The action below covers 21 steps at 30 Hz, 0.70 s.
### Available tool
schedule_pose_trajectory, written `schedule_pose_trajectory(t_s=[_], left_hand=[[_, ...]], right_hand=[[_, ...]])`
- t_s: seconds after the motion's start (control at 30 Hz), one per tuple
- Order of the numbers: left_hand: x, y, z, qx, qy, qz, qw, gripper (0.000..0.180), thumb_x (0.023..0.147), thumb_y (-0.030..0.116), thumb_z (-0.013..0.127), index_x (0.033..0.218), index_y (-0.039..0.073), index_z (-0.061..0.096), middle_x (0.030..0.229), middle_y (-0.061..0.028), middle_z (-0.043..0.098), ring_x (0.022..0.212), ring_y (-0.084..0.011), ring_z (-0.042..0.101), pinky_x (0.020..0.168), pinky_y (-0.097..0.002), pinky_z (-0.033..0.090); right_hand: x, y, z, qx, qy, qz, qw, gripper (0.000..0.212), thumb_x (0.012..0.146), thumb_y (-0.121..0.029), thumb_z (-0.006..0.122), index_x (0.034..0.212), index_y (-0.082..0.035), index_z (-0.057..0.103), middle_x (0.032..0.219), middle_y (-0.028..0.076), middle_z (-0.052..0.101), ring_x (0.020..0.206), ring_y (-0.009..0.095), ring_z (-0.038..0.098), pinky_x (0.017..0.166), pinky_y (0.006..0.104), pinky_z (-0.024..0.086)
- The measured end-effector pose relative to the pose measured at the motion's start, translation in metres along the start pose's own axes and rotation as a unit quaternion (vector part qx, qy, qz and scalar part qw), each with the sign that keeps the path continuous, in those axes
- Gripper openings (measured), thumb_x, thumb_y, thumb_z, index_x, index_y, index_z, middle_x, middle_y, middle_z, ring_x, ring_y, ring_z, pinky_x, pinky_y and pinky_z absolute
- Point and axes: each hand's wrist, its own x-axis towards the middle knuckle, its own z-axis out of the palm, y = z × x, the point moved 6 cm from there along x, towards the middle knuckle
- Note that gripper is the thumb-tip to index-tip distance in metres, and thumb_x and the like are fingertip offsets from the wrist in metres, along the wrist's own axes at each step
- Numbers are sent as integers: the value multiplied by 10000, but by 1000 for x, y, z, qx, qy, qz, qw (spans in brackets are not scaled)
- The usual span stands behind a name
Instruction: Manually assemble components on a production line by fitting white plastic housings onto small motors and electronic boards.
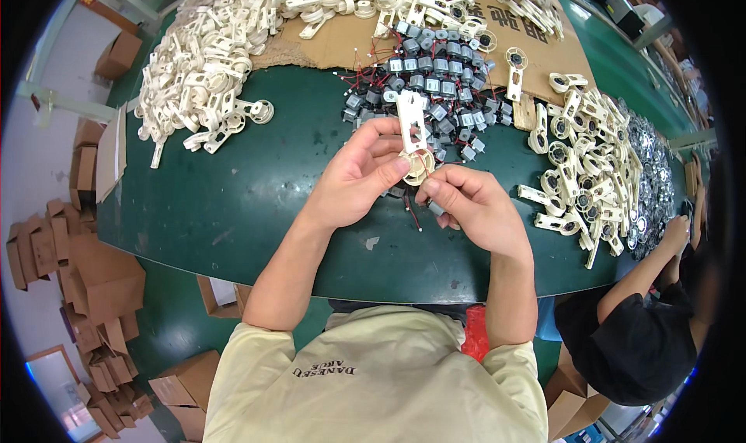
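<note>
My left hand (359, 175) is closed on a cream plastic housing (412, 120), which has a long slotted arm at the top and a round ring at the bottom. Thumb and fingers grip it near the ring, and the arm points away from me. Right beside the ring, my right hand (475, 206) is closed in a pinch. A bit of a small grey motor (437, 208) shows under its thumb, mostly hidden by the fingers, and a thin red wire runs at the ring's edge. Just beyond both hands lies a heap of small grey motors (443, 66) with red wires.
Cream housings (202, 70) are piled at the far left; others with dark centres (579, 171) lie at the right, beside a heap of shiny metal parts (651, 186). Flat cardboard (326, 47) covers the back of the green table (272, 186). A co-worker (633, 334) sits at right.
</note>
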Motion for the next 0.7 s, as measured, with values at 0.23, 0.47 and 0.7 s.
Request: schedule_pose_trajectory(t_s=[0.23, 0.47, 0.7], left_hand=[[-1, 2, 4, -5, 3, 4, 1000, 279, 961, 76, 579, 1211, 6, 479, 1176, -126, 596, 1104, -188, 586, 952, -339, 479], [-1, 3, -2, 16, 53, 10, 998, 197, 959, 53, 584, 1122, -23, 505, 1099, -98, 617, 997, -127, 608, 879, -290, 507], [0, 2, -7, 23, 86, 22, 996, 178, 956, 52, 588, 1105, -16, 517, 1090, -94, 637, 983, -122, 615, 862, -277, 509]], right_hand=[[1, 5, -2, 35, -11, 45, 998, 209, 990, -199, 561, 973, -18, 662, 868, 11, 652, 685, 71, 568, 610, 214, 472], [-2, -10, -3, 58, -53, -115, 990, 255, 961, -51, 561, 1209, -2, 529, 1045, 72, 643, 874, 99, 608, 724, 252, 510], [-4, -11, -1, 23, -18, -134, 991, 249, 943, 2, 545, 1190, 2, 514, 1077, 98, 647, 886, 157, 646, 763, 283, 521]])
